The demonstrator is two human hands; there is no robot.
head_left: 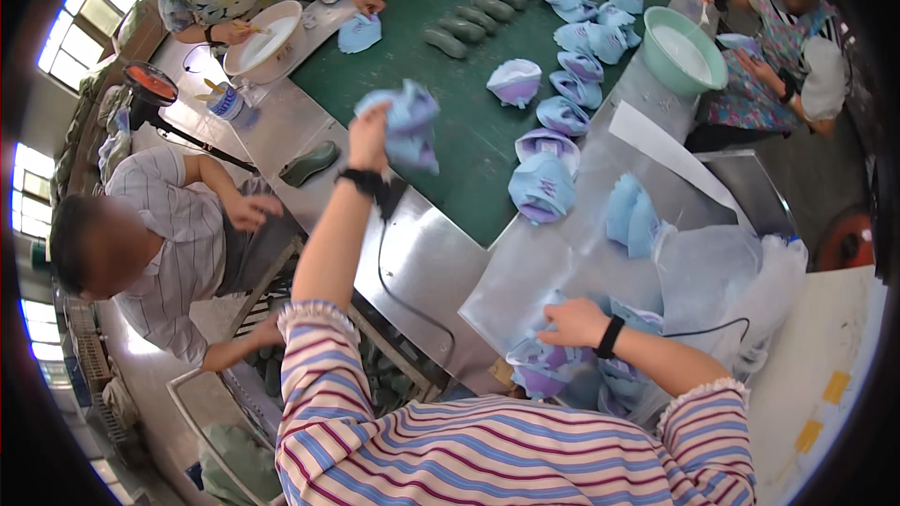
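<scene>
While a mint-green basin (682, 49) holding white paste sits well beyond the fingers, the left hand (368, 134) is raised over the green belt (469, 126), fingers closed around a crumpled pale-blue and lilac shoe upper (405, 122). The right hand (572, 321) rests with curled fingers on a pile of similar uppers (553, 370); its grip cannot be told.

One head view — looking steeply down, close over the green belt (469, 131).
</scene>
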